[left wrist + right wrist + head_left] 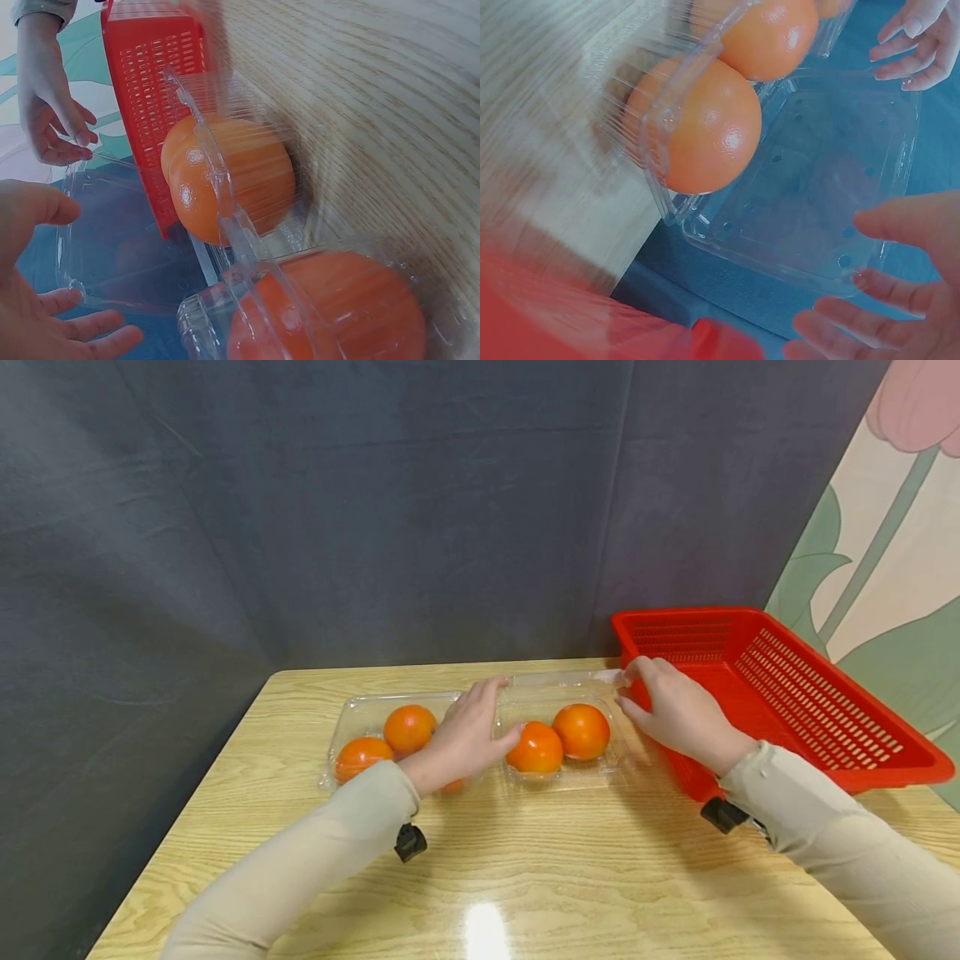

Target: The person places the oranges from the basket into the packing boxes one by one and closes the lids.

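Observation:
Two oranges (581, 732) sit in a clear plastic clamshell box (555, 782), whose lid (810, 195) stands raised and tilted back. At the lid's left corner is my left hand (468, 727), fingertips against its edge and thumb spread away. My right hand (678, 714) is at the opposite corner, with thumb and forefinger apart on either side of the lid's edge. In the right wrist view the other fingers of that hand are extended. A second clear box (360, 710) with several oranges (410, 729) lies left of the first, partly hidden behind my left forearm.
A red plastic basket (832, 714) with slotted walls stands to the right, close beside my right hand. The wooden table (525, 868) ends at a dark curtain (450, 510) behind the boxes. A flower-patterned panel (892, 552) is at the far right.

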Demonstrator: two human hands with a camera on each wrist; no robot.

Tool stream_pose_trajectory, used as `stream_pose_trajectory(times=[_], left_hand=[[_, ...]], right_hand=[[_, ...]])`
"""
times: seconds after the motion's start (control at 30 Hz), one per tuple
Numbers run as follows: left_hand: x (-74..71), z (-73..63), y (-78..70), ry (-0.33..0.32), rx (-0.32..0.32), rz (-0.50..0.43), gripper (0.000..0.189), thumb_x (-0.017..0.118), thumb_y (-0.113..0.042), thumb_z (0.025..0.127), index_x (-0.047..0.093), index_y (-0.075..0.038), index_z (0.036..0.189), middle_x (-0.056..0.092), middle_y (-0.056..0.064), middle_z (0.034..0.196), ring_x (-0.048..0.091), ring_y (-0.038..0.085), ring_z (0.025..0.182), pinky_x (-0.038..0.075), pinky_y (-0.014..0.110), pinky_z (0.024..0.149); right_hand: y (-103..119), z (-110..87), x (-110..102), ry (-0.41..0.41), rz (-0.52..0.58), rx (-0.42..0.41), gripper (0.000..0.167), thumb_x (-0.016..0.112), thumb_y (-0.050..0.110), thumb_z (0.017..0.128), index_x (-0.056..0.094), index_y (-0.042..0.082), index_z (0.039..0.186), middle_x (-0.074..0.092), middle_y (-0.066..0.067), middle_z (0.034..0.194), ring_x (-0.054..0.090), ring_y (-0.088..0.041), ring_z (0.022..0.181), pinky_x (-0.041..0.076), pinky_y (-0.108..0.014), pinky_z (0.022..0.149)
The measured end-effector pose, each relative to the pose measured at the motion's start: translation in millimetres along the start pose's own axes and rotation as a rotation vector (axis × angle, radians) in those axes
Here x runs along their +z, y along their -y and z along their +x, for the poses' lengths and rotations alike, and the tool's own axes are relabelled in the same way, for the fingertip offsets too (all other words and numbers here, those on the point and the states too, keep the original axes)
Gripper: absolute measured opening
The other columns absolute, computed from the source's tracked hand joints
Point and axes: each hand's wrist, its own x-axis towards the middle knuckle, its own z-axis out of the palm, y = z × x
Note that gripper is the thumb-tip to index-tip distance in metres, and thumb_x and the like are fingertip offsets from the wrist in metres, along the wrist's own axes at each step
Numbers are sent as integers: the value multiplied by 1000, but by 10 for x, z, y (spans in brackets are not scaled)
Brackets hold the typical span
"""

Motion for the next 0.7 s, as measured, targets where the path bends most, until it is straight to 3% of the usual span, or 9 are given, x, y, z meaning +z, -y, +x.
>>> stream_pose_trajectory(times=[0.4, 0.7], left_hand=[[21, -44, 20, -13, 46, 74, 61, 61, -33, 89, 35, -9, 138, 45, 9, 137, 43, 25, 129, 33, 42, 110], [40, -74, 26, 4, 77, 87, 54, 61, -35, 89, 40, -8, 132, 48, 10, 132, 47, 25, 123, 36, 42, 108]], right_hand=[[-7, -85, 34, -19, -12, -38, 32, 69, 14, 81, 55, -3, 104, 60, -21, 96, 58, -28, 76, 54, -44, 68], [6, -162, 86, -17, -49, -55, 34, 74, 11, 77, 55, -4, 101, 56, -18, 86, 49, -21, 64, 52, -38, 59]])
